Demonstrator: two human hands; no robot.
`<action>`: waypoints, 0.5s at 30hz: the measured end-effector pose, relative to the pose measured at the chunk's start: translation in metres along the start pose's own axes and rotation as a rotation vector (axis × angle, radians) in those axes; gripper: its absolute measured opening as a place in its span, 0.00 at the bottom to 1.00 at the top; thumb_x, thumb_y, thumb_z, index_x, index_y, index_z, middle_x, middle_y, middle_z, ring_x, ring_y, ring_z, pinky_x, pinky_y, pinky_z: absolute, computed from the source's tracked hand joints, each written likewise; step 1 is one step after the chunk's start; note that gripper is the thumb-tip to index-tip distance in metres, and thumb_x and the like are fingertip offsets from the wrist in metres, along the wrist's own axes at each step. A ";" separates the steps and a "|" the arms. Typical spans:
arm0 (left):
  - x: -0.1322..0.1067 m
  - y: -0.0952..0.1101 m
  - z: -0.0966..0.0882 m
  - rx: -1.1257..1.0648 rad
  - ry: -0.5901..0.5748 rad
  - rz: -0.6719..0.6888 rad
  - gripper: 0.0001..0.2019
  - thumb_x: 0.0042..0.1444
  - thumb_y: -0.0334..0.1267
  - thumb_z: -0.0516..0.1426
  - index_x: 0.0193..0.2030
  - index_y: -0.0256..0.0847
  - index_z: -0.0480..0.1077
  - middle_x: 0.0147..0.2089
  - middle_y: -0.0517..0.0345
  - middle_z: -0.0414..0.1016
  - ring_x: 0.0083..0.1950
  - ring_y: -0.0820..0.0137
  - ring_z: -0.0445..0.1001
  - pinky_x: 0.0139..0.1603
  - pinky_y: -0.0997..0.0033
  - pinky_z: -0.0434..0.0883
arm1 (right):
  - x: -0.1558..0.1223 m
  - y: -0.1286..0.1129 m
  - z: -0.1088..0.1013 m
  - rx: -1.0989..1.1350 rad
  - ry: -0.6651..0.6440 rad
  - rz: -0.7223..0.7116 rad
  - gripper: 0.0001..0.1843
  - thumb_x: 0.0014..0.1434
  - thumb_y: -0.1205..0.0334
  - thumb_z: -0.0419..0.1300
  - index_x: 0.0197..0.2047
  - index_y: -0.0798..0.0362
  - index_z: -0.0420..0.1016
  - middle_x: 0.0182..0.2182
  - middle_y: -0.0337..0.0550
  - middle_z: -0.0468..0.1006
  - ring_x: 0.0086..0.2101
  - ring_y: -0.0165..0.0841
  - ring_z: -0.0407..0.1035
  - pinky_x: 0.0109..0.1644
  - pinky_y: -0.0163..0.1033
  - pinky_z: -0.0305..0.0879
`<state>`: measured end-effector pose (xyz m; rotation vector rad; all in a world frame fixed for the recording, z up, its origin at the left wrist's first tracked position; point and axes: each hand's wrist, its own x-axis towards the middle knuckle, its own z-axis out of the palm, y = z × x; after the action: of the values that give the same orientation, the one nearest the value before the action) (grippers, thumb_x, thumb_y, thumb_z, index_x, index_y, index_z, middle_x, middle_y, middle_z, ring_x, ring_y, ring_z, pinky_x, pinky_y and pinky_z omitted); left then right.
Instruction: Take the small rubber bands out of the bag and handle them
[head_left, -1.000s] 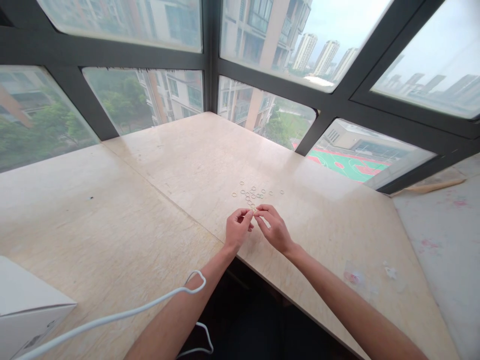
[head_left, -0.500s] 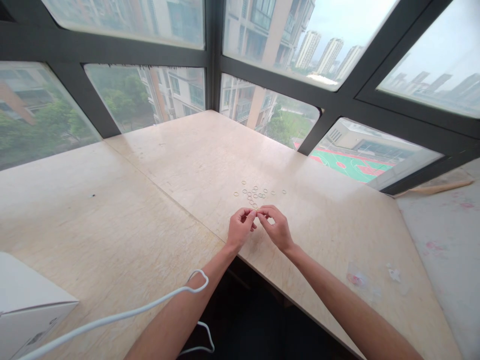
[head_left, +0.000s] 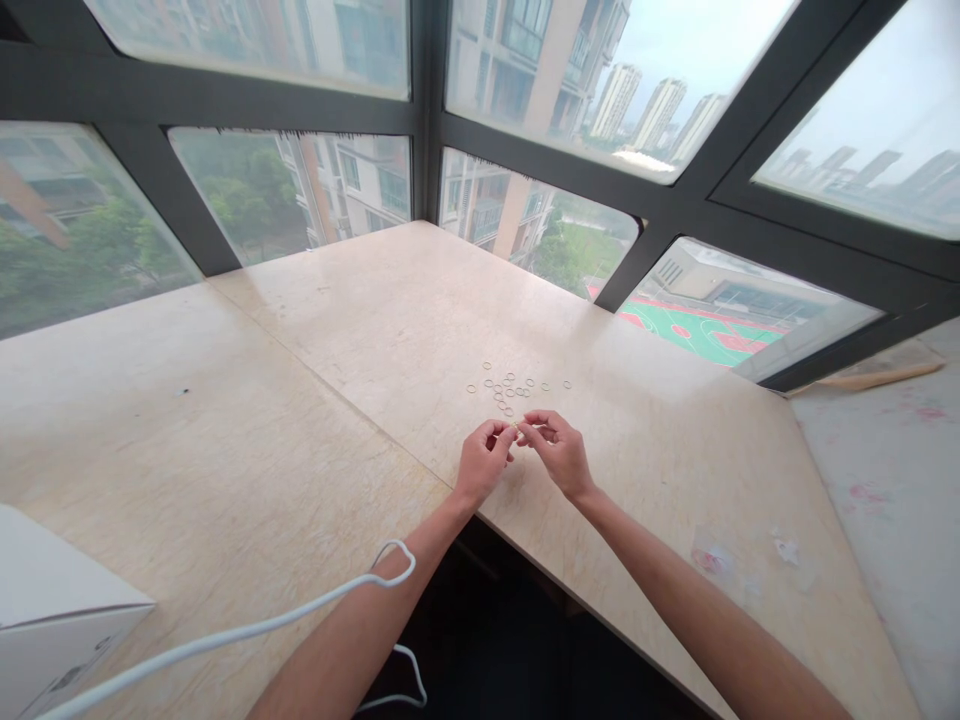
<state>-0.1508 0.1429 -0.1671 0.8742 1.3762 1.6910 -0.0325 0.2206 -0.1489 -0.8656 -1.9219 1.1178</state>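
Note:
My left hand [head_left: 481, 463] and my right hand [head_left: 559, 452] meet fingertip to fingertip just above the pale wooden tabletop [head_left: 315, 400]. Both are pinched shut on one small ring [head_left: 517, 428] held between them; it is tiny and mostly hidden by the fingers. Just beyond my fingertips, several more small pale rings [head_left: 510, 385] lie scattered flat on the table.
A white cable [head_left: 247, 630] loops over my left forearm. The corner of a white box [head_left: 52, 610] sits at the lower left. Small scraps of clear wrapping [head_left: 712, 560] lie at the right. Dark-framed windows [head_left: 420, 120] close off the far side of the table.
Both hands have drifted slightly toward me and to the right, staying pinched together. The scattered rings have not moved.

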 end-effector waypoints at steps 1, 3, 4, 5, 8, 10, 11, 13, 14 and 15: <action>0.000 -0.001 0.000 0.008 0.002 0.003 0.15 0.56 0.49 0.57 0.35 0.36 0.71 0.30 0.56 0.73 0.25 0.74 0.70 0.25 0.77 0.67 | 0.003 0.001 -0.001 0.011 0.008 0.009 0.17 0.58 0.50 0.62 0.42 0.55 0.72 0.33 0.44 0.77 0.30 0.35 0.76 0.34 0.39 0.72; -0.001 -0.002 0.000 0.019 0.009 0.003 0.15 0.56 0.49 0.57 0.35 0.37 0.71 0.31 0.56 0.73 0.25 0.74 0.70 0.24 0.77 0.67 | 0.014 0.003 -0.002 0.014 0.030 0.030 0.18 0.59 0.49 0.60 0.43 0.56 0.72 0.34 0.46 0.78 0.29 0.34 0.76 0.34 0.39 0.72; -0.001 -0.003 0.000 0.021 0.014 -0.001 0.15 0.56 0.50 0.57 0.35 0.37 0.71 0.32 0.56 0.74 0.25 0.74 0.70 0.24 0.77 0.67 | 0.022 0.004 -0.003 0.000 0.033 0.045 0.17 0.60 0.49 0.59 0.43 0.56 0.72 0.35 0.46 0.78 0.30 0.34 0.76 0.33 0.38 0.71; -0.001 -0.003 0.000 0.024 0.020 -0.007 0.15 0.56 0.50 0.57 0.35 0.37 0.71 0.32 0.56 0.74 0.25 0.74 0.70 0.24 0.76 0.66 | 0.030 0.006 -0.002 -0.027 0.027 0.060 0.17 0.60 0.50 0.58 0.43 0.56 0.73 0.37 0.47 0.78 0.30 0.34 0.76 0.32 0.37 0.71; 0.000 -0.004 0.000 0.032 0.034 -0.027 0.15 0.55 0.49 0.57 0.34 0.37 0.70 0.31 0.56 0.74 0.24 0.74 0.70 0.25 0.76 0.66 | 0.062 0.010 0.002 -0.195 -0.057 0.096 0.13 0.60 0.56 0.57 0.43 0.56 0.74 0.39 0.45 0.79 0.29 0.32 0.76 0.32 0.36 0.71; 0.000 -0.004 0.000 0.035 0.039 -0.036 0.14 0.55 0.48 0.57 0.34 0.37 0.70 0.30 0.56 0.73 0.24 0.73 0.70 0.25 0.76 0.66 | 0.084 0.012 0.007 -0.390 -0.124 0.070 0.12 0.62 0.60 0.54 0.45 0.57 0.74 0.40 0.45 0.79 0.29 0.30 0.76 0.35 0.35 0.71; 0.001 -0.003 0.000 0.033 0.042 -0.038 0.14 0.55 0.48 0.57 0.34 0.37 0.70 0.29 0.57 0.72 0.24 0.73 0.70 0.25 0.75 0.66 | 0.095 0.013 0.010 -0.492 -0.155 0.039 0.13 0.63 0.62 0.53 0.46 0.57 0.74 0.41 0.45 0.79 0.29 0.29 0.76 0.37 0.35 0.71; 0.001 -0.003 0.001 0.024 0.047 -0.043 0.13 0.55 0.47 0.56 0.33 0.37 0.69 0.28 0.58 0.71 0.24 0.73 0.70 0.25 0.75 0.66 | 0.113 0.015 0.017 -0.595 -0.198 -0.008 0.13 0.63 0.64 0.52 0.47 0.58 0.74 0.42 0.45 0.79 0.29 0.28 0.75 0.42 0.36 0.70; 0.001 -0.003 0.001 0.023 0.050 -0.045 0.13 0.55 0.47 0.56 0.33 0.37 0.70 0.28 0.58 0.71 0.24 0.73 0.70 0.25 0.75 0.66 | 0.121 0.016 0.021 -0.627 -0.216 -0.030 0.13 0.63 0.66 0.53 0.48 0.58 0.74 0.43 0.45 0.79 0.30 0.28 0.75 0.44 0.36 0.70; 0.001 -0.003 0.001 0.026 0.054 -0.047 0.13 0.55 0.47 0.56 0.33 0.37 0.70 0.27 0.58 0.70 0.25 0.73 0.70 0.26 0.75 0.66 | 0.127 0.016 0.024 -0.651 -0.232 -0.051 0.13 0.62 0.67 0.54 0.48 0.58 0.74 0.44 0.46 0.78 0.32 0.30 0.75 0.47 0.37 0.68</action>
<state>-0.1498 0.1448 -0.1699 0.8097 1.4464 1.6752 -0.1139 0.3222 -0.1392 -1.0453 -2.5452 0.5687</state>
